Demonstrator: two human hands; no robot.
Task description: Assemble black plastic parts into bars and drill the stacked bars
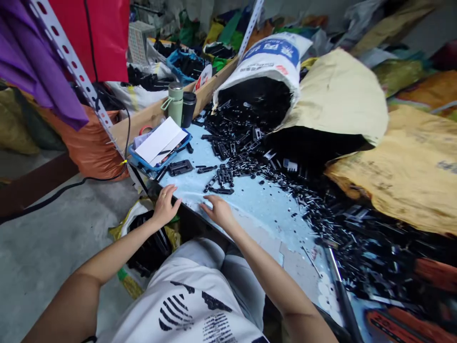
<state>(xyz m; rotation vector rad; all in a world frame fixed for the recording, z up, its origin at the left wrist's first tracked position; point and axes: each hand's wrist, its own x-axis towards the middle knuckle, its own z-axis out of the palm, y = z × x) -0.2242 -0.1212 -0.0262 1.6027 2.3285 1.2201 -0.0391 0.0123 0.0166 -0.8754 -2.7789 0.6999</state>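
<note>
My left hand (166,205) is at the front edge of the blue-topped table (250,195), its thumb apart from the fingers and nothing visible in it. Just right of it, my right hand (218,212) is low over the same edge, thumb and fingers apart, also without anything visible in it. A small group of slim black plastic parts (224,177) lies just beyond the right hand. Past my left hand rests a flat black rectangular part (180,167). The undersides of both hands are hidden.
A blue basket (152,167) with papers, a green bottle (175,105) and a black cup (189,109) stand back left. Open sacks (264,62) spill black parts and metal pins. A hammer (341,286) lies right. Below, a sack (123,228) holds black pieces.
</note>
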